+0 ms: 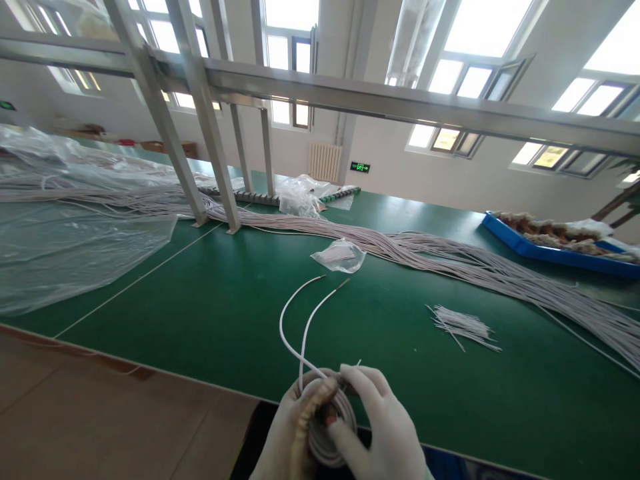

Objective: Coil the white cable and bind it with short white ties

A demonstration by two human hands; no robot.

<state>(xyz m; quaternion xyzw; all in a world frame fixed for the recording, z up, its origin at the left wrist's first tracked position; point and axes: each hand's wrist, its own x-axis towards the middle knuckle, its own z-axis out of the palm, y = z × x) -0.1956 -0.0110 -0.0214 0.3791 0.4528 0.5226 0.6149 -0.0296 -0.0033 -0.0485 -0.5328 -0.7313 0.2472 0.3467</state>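
Note:
My left hand [295, 427], in a whitish glove, is closed around a coil of white cable [333, 437] at the table's near edge. Two loose cable ends [305, 333] with dark tips rise from the coil and curve over the green tabletop. My right hand [383, 417], also gloved, is at the coil's right side, fingers bent at its top and thumb lower across it. A thin white tie [359, 363] pokes out just beyond the right fingertips; the fingers hide most of it. Further right lies a loose pile of thin white ties [465, 327].
A long bundle of pale cables [360, 237] crosses the green table [225, 300]. Metal frame posts [215, 147] stand at left, beside plastic sheeting [75, 253]. A small clear bag [343, 255] lies mid-table. A blue tray [545, 250] with brownish contents sits back right.

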